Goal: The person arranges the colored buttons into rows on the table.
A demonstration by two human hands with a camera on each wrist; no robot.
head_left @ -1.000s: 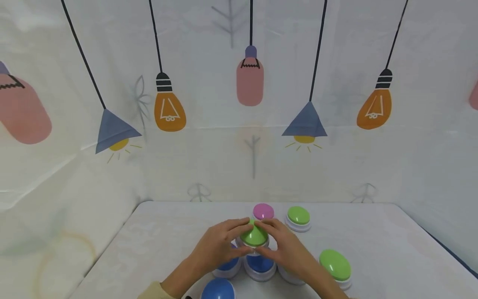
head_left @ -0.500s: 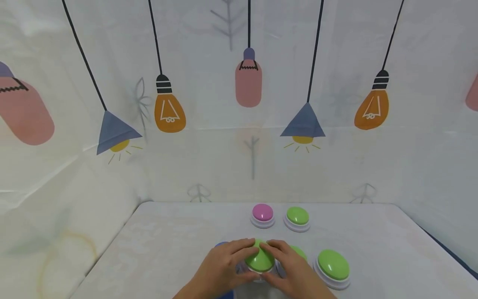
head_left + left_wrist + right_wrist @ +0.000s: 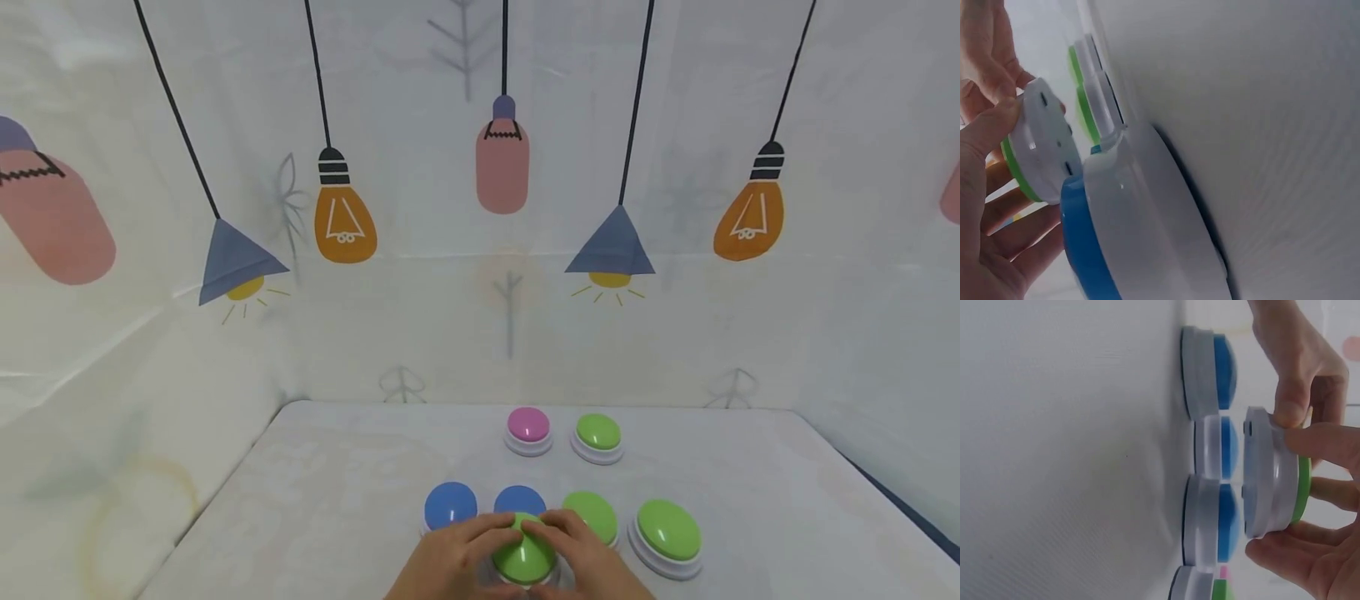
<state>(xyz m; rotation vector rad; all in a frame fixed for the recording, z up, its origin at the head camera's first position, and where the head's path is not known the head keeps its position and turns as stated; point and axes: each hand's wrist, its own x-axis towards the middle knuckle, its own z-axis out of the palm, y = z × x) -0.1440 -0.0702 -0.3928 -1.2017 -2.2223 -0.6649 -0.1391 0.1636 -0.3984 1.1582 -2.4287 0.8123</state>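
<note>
A push button with a green dome and white base (image 3: 525,557) is gripped between both hands, raised off the table with its underside showing in the wrist views. My left hand (image 3: 453,560) holds its left side, thumb on the white base in the left wrist view. From the other side my right hand (image 3: 592,562) holds it, fingers around the base and green rim. Just beyond it stand two blue buttons, one left (image 3: 451,504) and one in the middle (image 3: 520,498). A third blue button (image 3: 1225,372) shows in the right wrist view, its base on the table.
Right of the hands are a green button (image 3: 591,512) and another green button (image 3: 670,532). Farther back sit a pink button (image 3: 528,425) and a green button (image 3: 598,433). A white table (image 3: 337,483) meets a curtain (image 3: 420,333) printed with lamps.
Both hands have drawn the green button back toward the body, away from over the middle blue button. The pink button and two blue buttons now show more fully.
</note>
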